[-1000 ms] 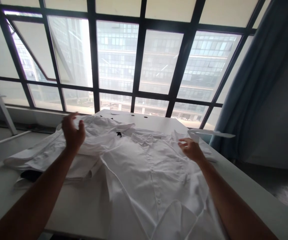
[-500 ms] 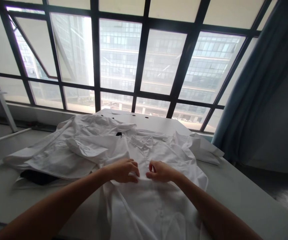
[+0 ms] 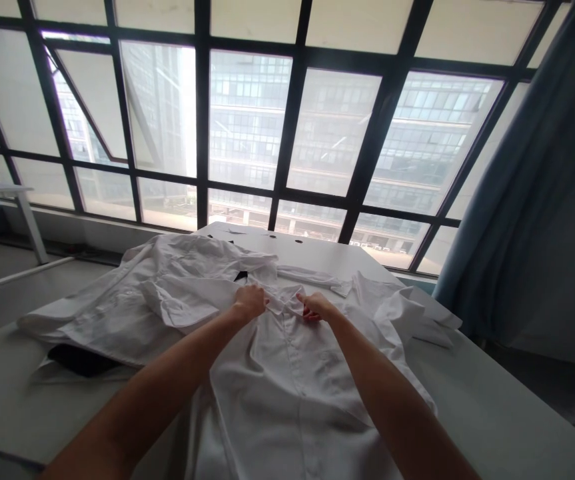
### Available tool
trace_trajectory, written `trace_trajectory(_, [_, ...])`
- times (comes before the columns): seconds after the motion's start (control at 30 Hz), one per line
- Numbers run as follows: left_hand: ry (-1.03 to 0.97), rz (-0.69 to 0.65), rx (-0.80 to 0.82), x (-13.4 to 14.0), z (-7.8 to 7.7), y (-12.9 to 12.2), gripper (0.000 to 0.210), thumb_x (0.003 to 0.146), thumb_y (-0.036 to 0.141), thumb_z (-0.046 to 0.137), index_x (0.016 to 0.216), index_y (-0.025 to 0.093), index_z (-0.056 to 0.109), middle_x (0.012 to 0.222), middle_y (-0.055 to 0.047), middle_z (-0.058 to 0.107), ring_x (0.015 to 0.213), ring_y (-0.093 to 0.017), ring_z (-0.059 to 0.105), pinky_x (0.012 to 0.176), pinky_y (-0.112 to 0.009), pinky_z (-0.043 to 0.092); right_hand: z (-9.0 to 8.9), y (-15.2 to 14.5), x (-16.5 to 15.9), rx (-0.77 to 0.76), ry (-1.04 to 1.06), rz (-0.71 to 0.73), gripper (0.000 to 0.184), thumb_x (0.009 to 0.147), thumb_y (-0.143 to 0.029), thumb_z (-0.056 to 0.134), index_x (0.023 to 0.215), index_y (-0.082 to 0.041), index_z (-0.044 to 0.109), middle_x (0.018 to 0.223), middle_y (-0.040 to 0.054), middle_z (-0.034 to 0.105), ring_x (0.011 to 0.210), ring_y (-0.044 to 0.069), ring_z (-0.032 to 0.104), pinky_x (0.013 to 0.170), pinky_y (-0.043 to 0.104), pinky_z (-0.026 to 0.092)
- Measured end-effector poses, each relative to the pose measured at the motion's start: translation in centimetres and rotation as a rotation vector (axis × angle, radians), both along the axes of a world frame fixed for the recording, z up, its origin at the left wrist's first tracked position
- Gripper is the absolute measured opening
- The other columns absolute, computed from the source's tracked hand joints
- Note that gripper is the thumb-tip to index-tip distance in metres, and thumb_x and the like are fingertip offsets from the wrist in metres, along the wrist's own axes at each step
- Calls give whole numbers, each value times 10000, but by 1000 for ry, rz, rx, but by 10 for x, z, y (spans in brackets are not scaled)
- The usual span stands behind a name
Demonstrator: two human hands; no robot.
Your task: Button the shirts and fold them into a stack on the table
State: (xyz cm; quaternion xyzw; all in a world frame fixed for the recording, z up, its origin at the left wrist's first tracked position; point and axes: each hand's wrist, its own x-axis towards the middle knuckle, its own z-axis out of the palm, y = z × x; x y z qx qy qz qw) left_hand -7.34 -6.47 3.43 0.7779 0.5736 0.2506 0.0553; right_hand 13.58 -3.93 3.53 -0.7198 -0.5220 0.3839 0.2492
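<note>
A white button-up shirt [image 3: 287,380] lies front side up on the white table [image 3: 487,393], its collar toward the window and its button line running toward me. My left hand [image 3: 251,301] is closed on the left side of the collar area. On the other side, my right hand [image 3: 317,307] pinches the fabric by the right collar point, thumb on top and fingers curled beneath. The collar [image 3: 286,299] shows between both hands. One shirt sleeve is bunched on the right side of the table.
More white garments [image 3: 167,280] are heaped on the left, with a black item [image 3: 83,360] partly under them. A blue curtain [image 3: 507,200] hangs at the right. Behind the table stands a large window [image 3: 250,120]; another white table [image 3: 32,223] is at far left.
Both hands have moved away from me, from the shirt's chest up to its collar, and have closed on the fabric there. The shirt has shifted slightly, and the camera view has tilted up.
</note>
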Motion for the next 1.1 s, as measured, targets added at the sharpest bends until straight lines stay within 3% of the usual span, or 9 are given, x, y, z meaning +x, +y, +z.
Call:
trace_trajectory(0.13, [110, 81, -63, 1, -5, 7, 407, 797, 279, 754, 1141, 99, 632, 1165, -193, 635, 1051, -321, 640, 894, -430, 508, -1, 1, -3, 144, 94, 39, 228, 778, -310, 702, 684, -148, 571, 453, -39, 498, 409, 85, 494, 407, 180, 405])
trace_trajectory(0.23, [110, 112, -70, -5, -14, 9, 496, 785, 328, 750, 1214, 132, 597, 1219, -174, 631, 1076, -319, 641, 891, -384, 501, 6, -11, 11, 242, 192, 116, 128, 738, -215, 663, 825, -144, 603, 529, -52, 516, 448, 67, 477, 418, 163, 358])
trace_trajectory(0.37, [62, 101, -129, -12, -24, 12, 505, 819, 401, 698, 1252, 168, 582, 1267, -156, 612, 1140, -294, 614, 924, -347, 475, 4, -43, 37, 324, 317, 371, 467, 673, -242, 650, 1128, -171, 572, 606, -68, 540, 455, 71, 445, 396, 173, 286])
trace_trajectory(0.53, [-44, -21, -145, -2, -25, 11, 444, 806, 206, 634, 1250, 183, 625, 1230, -139, 621, 1050, -244, 645, 882, -306, 489, -11, -83, 49, 377, 125, 595, 168, 712, -321, 631, 768, -174, 574, 561, -67, 465, 471, 73, 415, 451, 205, 316])
trace_trajectory(0.63, [-224, -109, -129, 6, -17, 2, 344, 748, 84, 557, 1048, 140, 717, 1055, -102, 693, 933, -198, 656, 829, -261, 500, -9, -98, 48, 446, -30, 656, 212, 700, -349, 681, 678, -168, 573, 624, -25, 545, 581, 105, 497, 536, 217, 374])
trace_trajectory(0.73, [-488, -175, -185, 10, -6, -14, 270, 758, 122, 527, 936, 136, 729, 928, -63, 724, 840, -174, 660, 750, -241, 507, -5, -105, 47, 391, -110, 595, 375, 744, -518, 671, 665, -157, 609, 661, 27, 628, 606, 135, 553, 554, 230, 409])
trace_trajectory(0.87, [-749, -125, -207, 9, 0, -37, 305, 836, 353, 538, 962, 138, 714, 819, -50, 716, 768, -171, 671, 643, -232, 499, -8, -107, 43, 309, -33, 424, 603, 833, -695, 475, 549, -169, 556, 521, 43, 585, 490, 131, 531, 490, 233, 396])
trace_trajectory(0.97, [-764, -102, -151, 9, -2, -47, 415, 806, 518, 584, 896, 134, 712, 698, -41, 684, 687, -179, 662, 585, -236, 478, -13, -107, 37, 344, -31, 418, 585, 828, -667, 514, 513, -175, 536, 470, 20, 551, 445, 104, 486, 475, 215, 372])
trace_trajectory(1.1, [-666, -115, -67, 9, -2, -51, 369, 780, 505, 631, 805, 140, 682, 627, -26, 657, 607, -169, 633, 563, -240, 454, -15, -106, 33, 404, -21, 368, 444, 821, -536, 579, 565, -175, 556, 462, -1, 548, 436, 107, 508, 456, 201, 363])
